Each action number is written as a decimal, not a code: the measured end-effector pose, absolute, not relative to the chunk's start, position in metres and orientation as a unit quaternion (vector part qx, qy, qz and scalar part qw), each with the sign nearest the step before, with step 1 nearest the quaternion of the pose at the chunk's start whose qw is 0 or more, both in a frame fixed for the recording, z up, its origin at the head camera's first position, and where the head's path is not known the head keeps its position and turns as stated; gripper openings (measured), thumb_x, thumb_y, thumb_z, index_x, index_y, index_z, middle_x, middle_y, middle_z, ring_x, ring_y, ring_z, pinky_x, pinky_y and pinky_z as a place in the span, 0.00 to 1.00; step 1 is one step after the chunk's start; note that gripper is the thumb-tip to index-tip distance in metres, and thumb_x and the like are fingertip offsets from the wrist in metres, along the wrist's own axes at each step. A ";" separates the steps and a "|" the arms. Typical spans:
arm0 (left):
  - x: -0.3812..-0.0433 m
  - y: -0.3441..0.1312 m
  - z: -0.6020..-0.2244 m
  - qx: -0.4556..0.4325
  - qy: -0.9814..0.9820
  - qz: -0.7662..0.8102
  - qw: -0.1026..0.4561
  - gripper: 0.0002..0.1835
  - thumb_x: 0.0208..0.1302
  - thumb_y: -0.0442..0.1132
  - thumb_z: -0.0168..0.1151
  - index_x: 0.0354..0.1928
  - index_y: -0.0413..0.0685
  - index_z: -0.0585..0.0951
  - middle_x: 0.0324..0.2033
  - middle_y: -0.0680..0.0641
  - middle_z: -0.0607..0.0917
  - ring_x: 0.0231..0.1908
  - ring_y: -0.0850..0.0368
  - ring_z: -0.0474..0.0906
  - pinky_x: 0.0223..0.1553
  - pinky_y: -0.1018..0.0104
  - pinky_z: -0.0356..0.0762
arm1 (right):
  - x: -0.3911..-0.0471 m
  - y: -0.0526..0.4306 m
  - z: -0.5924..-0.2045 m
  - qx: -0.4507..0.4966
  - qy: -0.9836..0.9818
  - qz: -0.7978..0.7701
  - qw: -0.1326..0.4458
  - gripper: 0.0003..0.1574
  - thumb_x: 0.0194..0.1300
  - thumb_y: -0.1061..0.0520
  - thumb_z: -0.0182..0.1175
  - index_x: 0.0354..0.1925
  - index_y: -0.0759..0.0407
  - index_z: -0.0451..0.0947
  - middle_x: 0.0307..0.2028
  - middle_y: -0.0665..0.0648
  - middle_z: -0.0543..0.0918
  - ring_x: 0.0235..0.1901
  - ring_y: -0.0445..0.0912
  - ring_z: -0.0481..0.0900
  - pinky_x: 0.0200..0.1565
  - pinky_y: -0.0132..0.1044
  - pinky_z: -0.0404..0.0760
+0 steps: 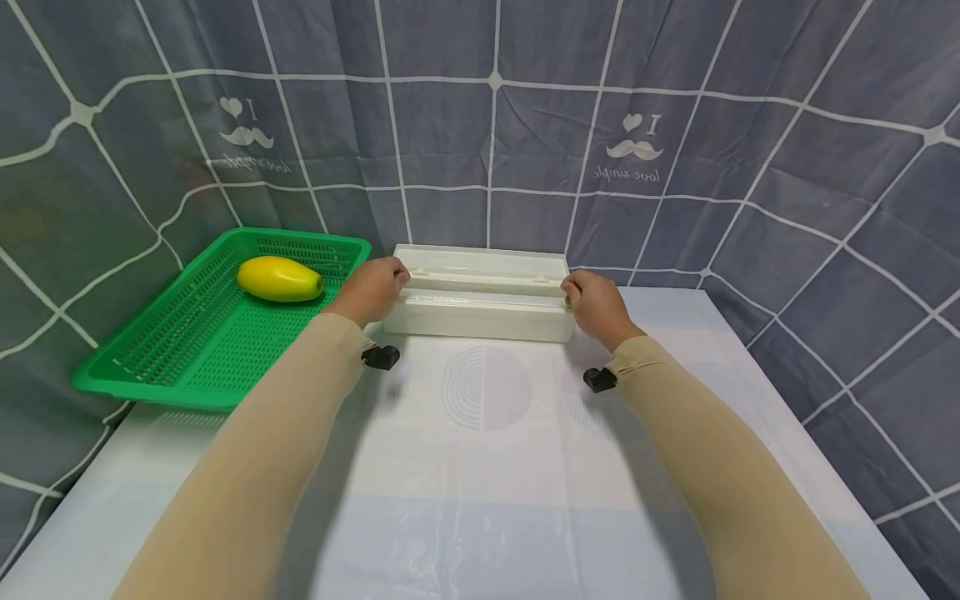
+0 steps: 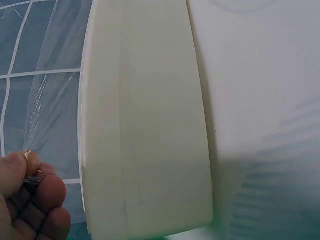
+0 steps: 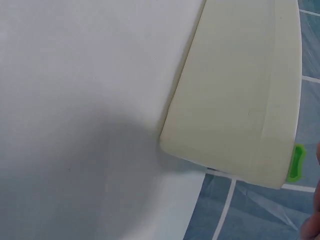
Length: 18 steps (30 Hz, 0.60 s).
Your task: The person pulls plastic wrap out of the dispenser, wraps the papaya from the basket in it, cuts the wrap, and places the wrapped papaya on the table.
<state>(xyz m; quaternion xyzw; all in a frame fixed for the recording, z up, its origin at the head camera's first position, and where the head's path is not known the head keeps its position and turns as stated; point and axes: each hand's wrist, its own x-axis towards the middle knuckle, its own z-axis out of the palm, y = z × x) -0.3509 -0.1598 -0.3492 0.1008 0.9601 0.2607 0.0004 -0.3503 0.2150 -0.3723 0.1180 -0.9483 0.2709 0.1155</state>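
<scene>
A white cling film dispenser box (image 1: 480, 321) sits at the back of the table with its lid (image 1: 480, 260) raised. At the box's left end, my left hand (image 1: 372, 292) pinches a corner of clear cling film (image 2: 42, 107) between thumb and forefinger; the film stretches up along the box in the left wrist view. My right hand (image 1: 596, 304) is at the right end, fingers curled at the film's other side. Only a sliver of that hand (image 3: 312, 225) shows in the right wrist view, beside a small green piece (image 3: 296, 163) on the box end.
A green plastic basket (image 1: 172, 379) stands at the left with a yellow papaya-like fruit (image 1: 279, 279) in it. A pale patterned cloth (image 1: 480, 467) covers the table. Dark grey checked curtains (image 1: 442, 133) hang close behind and at both sides.
</scene>
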 end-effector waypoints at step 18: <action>-0.347 -0.163 -0.351 0.096 0.962 0.253 -0.033 0.06 0.80 0.36 0.58 0.48 0.42 0.81 0.45 0.40 0.85 0.42 0.44 0.77 0.48 0.53 0.79 | -0.346 0.216 -0.372 0.089 -0.944 0.302 0.095 0.16 0.76 0.53 0.64 0.53 0.62 0.86 0.45 0.62 0.91 0.44 0.54 0.87 0.47 0.48 0.83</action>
